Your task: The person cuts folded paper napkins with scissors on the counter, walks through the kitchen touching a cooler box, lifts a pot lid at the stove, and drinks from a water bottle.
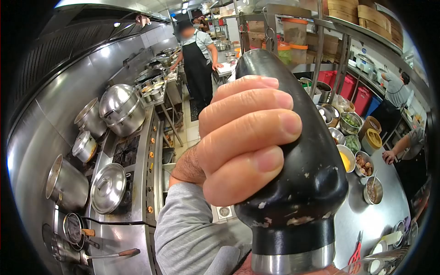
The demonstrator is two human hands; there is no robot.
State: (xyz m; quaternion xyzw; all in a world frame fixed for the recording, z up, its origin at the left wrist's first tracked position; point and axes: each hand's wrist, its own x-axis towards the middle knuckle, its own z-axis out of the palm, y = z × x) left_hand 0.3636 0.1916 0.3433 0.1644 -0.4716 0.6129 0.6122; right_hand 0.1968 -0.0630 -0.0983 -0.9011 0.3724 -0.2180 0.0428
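Observation:
My left hand (247, 137) is closed around a large black bottle-shaped object (316, 169), very near the camera. All four fingers wrap over its near side from the left, with the nails showing; the thumb is hidden. The object leans, its rounded end up and away from me. Its paint is chipped around the wider lower part, and a silver band (293, 261) rings the end nearest me. A grey sleeve (188, 224) covers my left arm. Skin shows at the bottom edge beside the band, too cut off to identify. My right hand cannot be made out.
A stove with steel pots (122, 110) and a lid (108, 188) stands left. At right, a steel counter (353, 215) bears bowls and red-handled scissors (356, 256). A person in a black apron (197, 68) stands ahead; another person's hand (389, 157) rests at the counter's right edge.

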